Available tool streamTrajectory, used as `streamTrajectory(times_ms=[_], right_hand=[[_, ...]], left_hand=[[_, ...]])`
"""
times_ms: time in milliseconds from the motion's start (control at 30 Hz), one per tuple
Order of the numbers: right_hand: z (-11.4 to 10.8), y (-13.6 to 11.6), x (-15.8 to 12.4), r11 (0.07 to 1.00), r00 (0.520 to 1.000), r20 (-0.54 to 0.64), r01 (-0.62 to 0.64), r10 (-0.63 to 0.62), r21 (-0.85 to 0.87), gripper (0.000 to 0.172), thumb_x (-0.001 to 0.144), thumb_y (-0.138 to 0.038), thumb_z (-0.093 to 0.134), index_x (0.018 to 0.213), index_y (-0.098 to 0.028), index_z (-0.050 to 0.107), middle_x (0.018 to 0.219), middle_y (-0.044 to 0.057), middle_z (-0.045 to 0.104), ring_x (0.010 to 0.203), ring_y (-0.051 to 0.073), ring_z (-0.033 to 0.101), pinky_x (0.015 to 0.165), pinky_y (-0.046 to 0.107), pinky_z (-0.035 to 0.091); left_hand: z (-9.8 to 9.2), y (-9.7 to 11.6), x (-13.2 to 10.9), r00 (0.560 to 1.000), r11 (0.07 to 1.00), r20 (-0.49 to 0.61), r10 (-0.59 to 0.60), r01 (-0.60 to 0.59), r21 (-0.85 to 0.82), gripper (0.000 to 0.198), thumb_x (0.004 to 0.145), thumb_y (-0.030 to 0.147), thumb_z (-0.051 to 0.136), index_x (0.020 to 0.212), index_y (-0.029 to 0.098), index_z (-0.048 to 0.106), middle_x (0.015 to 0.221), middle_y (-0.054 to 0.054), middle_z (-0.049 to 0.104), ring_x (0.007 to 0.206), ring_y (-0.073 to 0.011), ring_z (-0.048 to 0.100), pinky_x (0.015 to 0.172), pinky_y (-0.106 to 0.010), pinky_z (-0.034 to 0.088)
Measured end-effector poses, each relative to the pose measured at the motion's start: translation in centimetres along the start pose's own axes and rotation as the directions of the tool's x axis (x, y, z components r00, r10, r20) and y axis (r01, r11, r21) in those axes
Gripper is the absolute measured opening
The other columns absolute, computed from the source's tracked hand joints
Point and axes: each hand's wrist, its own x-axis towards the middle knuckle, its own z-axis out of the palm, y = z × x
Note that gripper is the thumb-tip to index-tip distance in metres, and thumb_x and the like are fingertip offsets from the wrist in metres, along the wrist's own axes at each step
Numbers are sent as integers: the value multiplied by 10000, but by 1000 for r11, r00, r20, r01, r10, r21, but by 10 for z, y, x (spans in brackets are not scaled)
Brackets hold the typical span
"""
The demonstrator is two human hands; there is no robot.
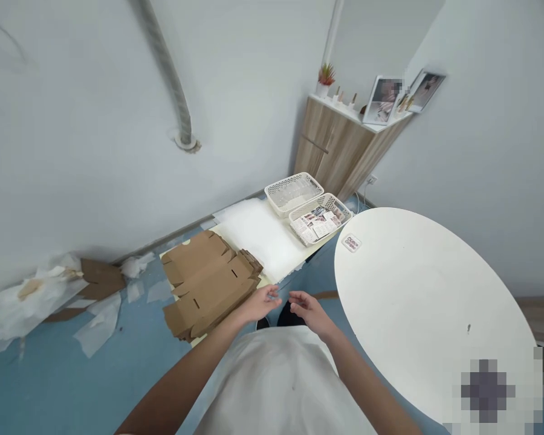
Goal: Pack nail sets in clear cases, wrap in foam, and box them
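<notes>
- Fingers of left hand and right hand: loosely curled, released; hands near each other, apart.
- Flattened cardboard boxes: stacked just left of the left fingers; contact not determinable.
- White sheeting: ahead of the fingers, beside the cardboard.
- Two perforated baskets: farther ahead; nearer one contains printed cards.
- Round table: right of the right fingers.

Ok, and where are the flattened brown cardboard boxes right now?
In the head view, the flattened brown cardboard boxes lie left of centre, just left of your left hand and beside the white sheeting.
</notes>
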Motion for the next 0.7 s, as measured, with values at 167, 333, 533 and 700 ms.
streamTrajectory(times_ms=[167, 333, 533, 700], right_hand=[[-12, -2, 25, 993, 994, 44, -100, 103, -55, 444, 703, -417, 592, 1084, -195, 547, 1052, 87, 577, 976, 203, 538, 839, 368, 431], [-23, -6, 85, 988, 989, 83, -113, 122, -106, 436, 722, -413, 564, 1091, -182, 537, 1048, 98, 585, 968, 200, 546, 847, 372, 427], [-25, -5, 184, 951, 997, -36, -77, 69, -301, 463, 754, -367, 504, 1193, -236, 440, 1263, 72, 456, 1162, 223, 425, 957, 422, 351], [-18, 7, 238, 900, 998, -46, 21, -45, -436, 649, 777, -324, 472, 1349, -166, 210, 1449, 100, 129, 1336, 246, 70, 1060, 452, 178]], left_hand=[[-2, -21, 17, 997, 993, 2, -80, 80, -87, 547, 703, 390, 586, 1168, 125, 476, 1132, -142, 555, 918, -213, 572, 792, -340, 456], [-18, -22, 27, 983, 977, -26, -180, 175, -121, 511, 724, 451, 558, 1169, 209, 489, 1221, -99, 500, 1013, -225, 537, 817, -326, 447], [-49, 11, 82, 950, 960, -145, -276, 264, -99, 470, 745, 455, 538, 1156, 228, 518, 1242, -88, 494, 1120, -265, 477, 864, -349, 431], [-59, 14, 152, 919, 933, -174, -355, 336, -128, 469, 795, 416, 491, 1227, 237, 453, 1325, -74, 421, 1205, -252, 398, 948, -355, 372]])
